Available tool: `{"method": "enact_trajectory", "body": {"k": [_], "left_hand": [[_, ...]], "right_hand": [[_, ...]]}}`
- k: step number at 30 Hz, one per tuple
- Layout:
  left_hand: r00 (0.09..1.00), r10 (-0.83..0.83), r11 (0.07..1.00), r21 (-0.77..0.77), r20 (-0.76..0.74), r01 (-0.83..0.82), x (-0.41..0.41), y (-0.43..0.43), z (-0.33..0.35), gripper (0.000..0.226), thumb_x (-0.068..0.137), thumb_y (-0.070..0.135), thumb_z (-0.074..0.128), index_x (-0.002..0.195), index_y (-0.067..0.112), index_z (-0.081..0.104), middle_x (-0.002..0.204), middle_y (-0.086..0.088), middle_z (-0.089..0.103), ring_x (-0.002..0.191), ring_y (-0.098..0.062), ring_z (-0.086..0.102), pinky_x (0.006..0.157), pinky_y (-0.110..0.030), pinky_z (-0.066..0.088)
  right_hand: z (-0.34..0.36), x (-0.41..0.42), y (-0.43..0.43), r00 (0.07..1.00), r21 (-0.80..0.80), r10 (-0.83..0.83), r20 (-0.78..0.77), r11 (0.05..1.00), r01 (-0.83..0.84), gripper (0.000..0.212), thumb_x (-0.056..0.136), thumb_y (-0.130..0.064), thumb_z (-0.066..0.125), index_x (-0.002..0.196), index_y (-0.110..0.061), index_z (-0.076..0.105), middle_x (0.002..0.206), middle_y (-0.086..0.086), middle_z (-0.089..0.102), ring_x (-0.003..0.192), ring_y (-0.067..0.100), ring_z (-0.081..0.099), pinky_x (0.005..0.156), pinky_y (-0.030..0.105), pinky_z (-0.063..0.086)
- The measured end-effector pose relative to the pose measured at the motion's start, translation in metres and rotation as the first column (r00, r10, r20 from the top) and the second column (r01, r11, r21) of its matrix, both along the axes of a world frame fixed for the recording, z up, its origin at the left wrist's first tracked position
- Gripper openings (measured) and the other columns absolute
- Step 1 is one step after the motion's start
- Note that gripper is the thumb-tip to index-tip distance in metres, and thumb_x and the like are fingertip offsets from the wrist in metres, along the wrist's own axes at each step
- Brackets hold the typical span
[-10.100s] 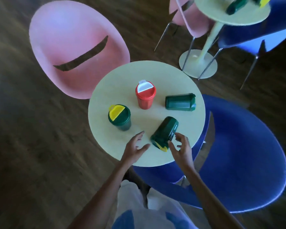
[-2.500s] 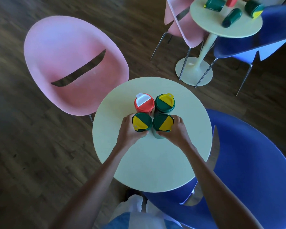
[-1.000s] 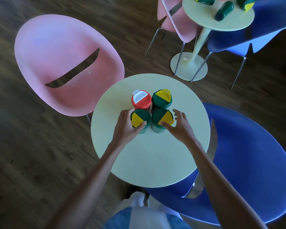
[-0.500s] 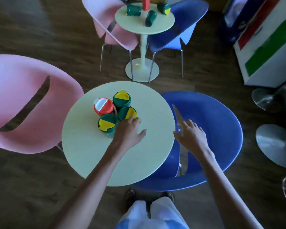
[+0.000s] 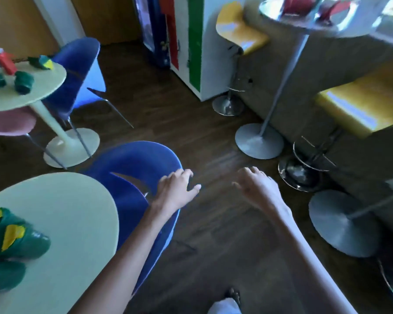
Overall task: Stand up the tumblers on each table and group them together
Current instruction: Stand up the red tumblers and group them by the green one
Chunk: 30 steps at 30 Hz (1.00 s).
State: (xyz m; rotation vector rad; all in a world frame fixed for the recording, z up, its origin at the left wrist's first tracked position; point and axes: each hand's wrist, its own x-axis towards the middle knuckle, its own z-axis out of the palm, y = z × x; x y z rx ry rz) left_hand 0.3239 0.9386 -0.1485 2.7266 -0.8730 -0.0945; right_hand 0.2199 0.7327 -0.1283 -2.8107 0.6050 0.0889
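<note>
Left hand (image 5: 173, 193) and right hand (image 5: 257, 189) hung empty, fingers loose; tumblers (image 5: 18, 244) sat bunched at left edge of near table (image 5: 73, 214), probably done there.

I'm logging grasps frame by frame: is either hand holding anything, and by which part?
Nothing is held. The left hand and right hand are both empty, fingers loosely spread, in the air away from the green tumblers on the table.

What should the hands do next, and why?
Probably walk to the far pale round table and reach for the dark green plastic tumbler lying there: the left hand and the right hand hold nothing, and the green tumblers on the near table already sit grouped.
</note>
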Motion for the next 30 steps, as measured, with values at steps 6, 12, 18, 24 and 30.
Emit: {"method": "enact_trajectory", "body": {"k": [6, 12, 18, 24, 30], "left_hand": [[0.989, -0.149, 0.988, 0.03, -0.017, 0.15, -0.015, -0.14, -0.002, 0.046, 0.085, 0.056, 0.05, 0.118, 0.024, 0.054, 0.11, 0.001, 0.06, 0.106, -0.021, 0.06, 0.087, -0.035, 0.044], [0.971, -0.237, 0.971, 0.027, 0.001, 0.237, 0.001, -0.236, 0.006, 0.046, 0.086, 0.055, 0.049, 0.12, 0.024, 0.054, 0.113, 0.002, 0.061, 0.107, -0.019, 0.06, 0.09, -0.035, 0.044], [0.961, -0.277, 0.961, 0.001, 0.015, 0.277, 0.071, -0.322, 0.003, 0.047, 0.085, 0.055, 0.05, 0.12, 0.023, 0.054, 0.115, 0.001, 0.061, 0.106, -0.02, 0.061, 0.088, -0.036, 0.045], [0.954, -0.296, 0.95, -0.096, 0.04, 0.298, 0.18, -0.414, 0.02, 0.044, 0.084, 0.054, 0.053, 0.116, 0.023, 0.056, 0.111, 0.001, 0.062, 0.101, -0.021, 0.062, 0.083, -0.035, 0.047], [0.942, -0.323, 0.915, -0.223, 0.089, 0.335, 0.275, -0.504, 0.061, 0.04, 0.083, 0.051, 0.056, 0.111, 0.024, 0.059, 0.107, 0.004, 0.064, 0.098, -0.019, 0.063, 0.08, -0.036, 0.051]], "right_hand": [[0.006, -0.046, -0.111, 0.995, 0.014, -0.102, 0.011, 0.995, 0.102, 0.045, 0.084, -0.053, 0.051, 0.119, -0.024, 0.051, 0.118, 0.003, 0.056, 0.116, 0.024, 0.052, 0.094, 0.039, 0.043], [0.007, -0.047, -0.194, 0.981, 0.005, -0.188, 0.042, 0.982, 0.188, 0.047, 0.085, -0.052, 0.052, 0.123, -0.025, 0.051, 0.121, 0.001, 0.055, 0.118, 0.021, 0.052, 0.094, 0.036, 0.041], [0.002, 0.016, -0.27, 0.974, -0.004, -0.219, 0.056, 0.976, 0.22, 0.042, 0.085, -0.053, 0.052, 0.115, -0.024, 0.053, 0.112, -0.001, 0.058, 0.111, 0.02, 0.054, 0.089, 0.034, 0.042], [0.021, 0.126, -0.349, 0.958, 0.011, -0.27, 0.098, 0.963, 0.27, 0.048, 0.084, -0.053, 0.052, 0.124, -0.026, 0.049, 0.117, -0.002, 0.057, 0.114, 0.02, 0.054, 0.089, 0.034, 0.043], [0.071, 0.221, -0.436, 0.922, 0.037, -0.311, 0.232, 0.95, 0.311, 0.056, 0.083, -0.054, 0.055, 0.13, -0.024, 0.046, 0.121, -0.003, 0.057, 0.116, 0.018, 0.054, 0.091, 0.034, 0.044]]}}
